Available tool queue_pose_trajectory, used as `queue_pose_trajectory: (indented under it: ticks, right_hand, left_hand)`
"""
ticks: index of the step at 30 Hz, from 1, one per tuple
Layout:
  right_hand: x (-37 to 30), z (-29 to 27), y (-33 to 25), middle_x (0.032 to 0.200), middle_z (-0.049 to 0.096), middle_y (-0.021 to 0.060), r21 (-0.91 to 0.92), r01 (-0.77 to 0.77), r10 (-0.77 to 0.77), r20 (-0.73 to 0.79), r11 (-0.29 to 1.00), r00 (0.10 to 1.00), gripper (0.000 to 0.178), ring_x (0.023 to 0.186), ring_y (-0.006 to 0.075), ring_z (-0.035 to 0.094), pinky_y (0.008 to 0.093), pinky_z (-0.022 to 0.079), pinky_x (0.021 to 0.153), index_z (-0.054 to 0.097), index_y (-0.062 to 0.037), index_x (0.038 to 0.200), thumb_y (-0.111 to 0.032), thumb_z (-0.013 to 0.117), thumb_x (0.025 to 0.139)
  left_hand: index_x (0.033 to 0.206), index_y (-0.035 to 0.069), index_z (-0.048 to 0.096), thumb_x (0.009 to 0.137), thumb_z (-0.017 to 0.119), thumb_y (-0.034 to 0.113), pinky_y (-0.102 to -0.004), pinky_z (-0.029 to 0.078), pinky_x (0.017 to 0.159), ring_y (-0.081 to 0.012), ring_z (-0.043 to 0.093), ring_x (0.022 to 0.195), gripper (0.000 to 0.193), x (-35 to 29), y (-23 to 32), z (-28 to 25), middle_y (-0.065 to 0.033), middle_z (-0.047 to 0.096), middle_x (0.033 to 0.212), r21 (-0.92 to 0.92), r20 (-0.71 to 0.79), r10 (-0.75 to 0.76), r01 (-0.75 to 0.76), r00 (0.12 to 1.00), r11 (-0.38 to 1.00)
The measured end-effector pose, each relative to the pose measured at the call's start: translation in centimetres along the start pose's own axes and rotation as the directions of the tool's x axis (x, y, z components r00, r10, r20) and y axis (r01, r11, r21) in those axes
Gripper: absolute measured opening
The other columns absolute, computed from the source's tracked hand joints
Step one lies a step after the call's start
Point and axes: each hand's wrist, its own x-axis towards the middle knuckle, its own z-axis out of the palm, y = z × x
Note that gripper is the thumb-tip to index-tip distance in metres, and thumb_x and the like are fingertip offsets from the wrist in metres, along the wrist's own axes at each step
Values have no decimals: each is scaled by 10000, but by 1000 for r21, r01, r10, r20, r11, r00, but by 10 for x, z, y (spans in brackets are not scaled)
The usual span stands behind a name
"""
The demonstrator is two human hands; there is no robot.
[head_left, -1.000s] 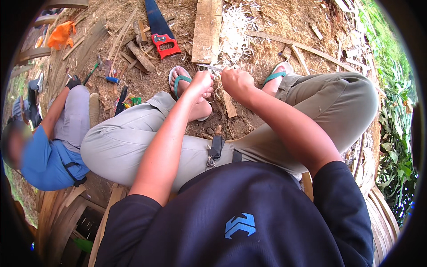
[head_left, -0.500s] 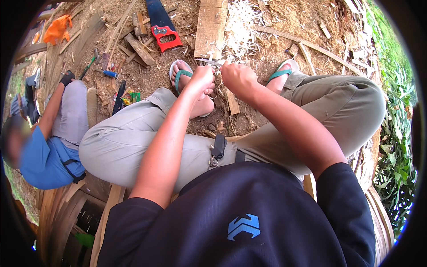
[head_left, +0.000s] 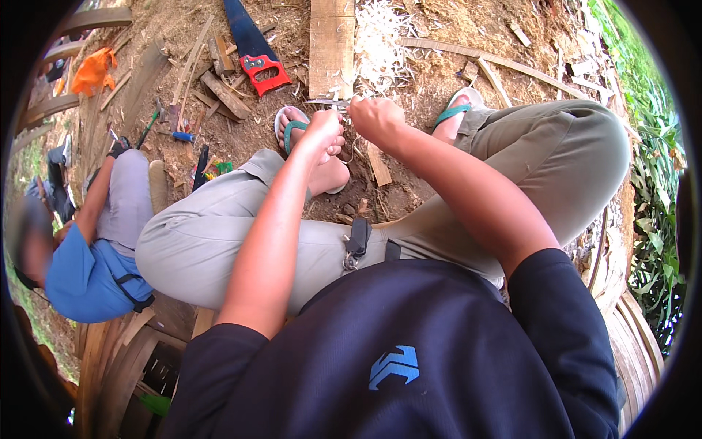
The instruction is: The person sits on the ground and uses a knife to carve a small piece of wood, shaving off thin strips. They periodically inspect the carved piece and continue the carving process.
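Observation:
My right hand (head_left: 376, 119) is closed round the handle end of a knife, mostly hidden in the fingers. The thin grey knife blade (head_left: 322, 102) points left across the near end of a wooden plank (head_left: 333, 55). Just left of it, my left hand (head_left: 324, 134) is a closed fist, thumb side up, close under the blade. A slim pale wooden strip (head_left: 336, 94) pokes up from that fist and meets the blade; its lower part is hidden. Both hands are between my sandalled feet.
Left of the plank lies a handsaw (head_left: 265, 72) with a red handle. Pale shavings (head_left: 382, 55) heap on its right. Wood offcuts (head_left: 223, 95), a blue-handled tool (head_left: 183, 137) and an orange cloth (head_left: 94, 71) lie leftward. A person in blue (head_left: 91, 271) sits at far left.
The whole view has shifted slightly, with saw and plank appearing a little further left. Both hands keep their grip close together; the strip's tip now shows above the left fist.

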Motion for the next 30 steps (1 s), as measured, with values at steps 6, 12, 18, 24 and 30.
queue_pose_trajectory:
  ticks: [6,12,18,24,30]
  right_hand:
    - [9,-1,1,954,718,131,98,14,-12,-17,995,1000,242,836,215,717,345,576,619,648,-28,1005,-187,470,961]
    - [9,-7,14,924,719,139,156,104,-95,-67,982,993,290,826,259,714,360,573,680,697,-38,927,-217,472,954]
    - [-7,-18,21,923,717,149,132,60,-52,-62,989,997,225,851,259,714,359,571,697,701,-42,930,-155,507,901]
    - [-16,-22,12,998,710,129,22,-25,24,44,999,999,209,881,234,711,326,572,683,661,-12,1018,-140,556,890]
    - [-26,-24,-12,891,712,145,-70,-120,122,24,990,992,172,817,242,717,330,576,580,615,1,993,-114,503,932]
  left_hand:
    - [813,127,415,929,399,182,-237,200,305,-79,290,383,129,6,-2,1,34,363,572,16,-9,7,-6,1000,1000]
    - [893,136,456,919,416,189,-253,224,306,-99,322,386,70,27,-10,-13,27,391,585,2,-56,100,-100,993,995]
    - [929,135,474,922,422,204,-257,232,302,-109,350,387,87,41,-8,-33,14,401,589,-93,-34,118,-121,992,988]
    - [811,128,422,924,404,196,-247,213,305,-90,294,383,133,7,1,-3,31,367,569,15,-58,50,-49,997,999]
    - [827,121,422,920,406,192,-243,206,305,-86,292,382,118,5,-1,-8,32,363,569,-3,-10,34,-34,999,999]
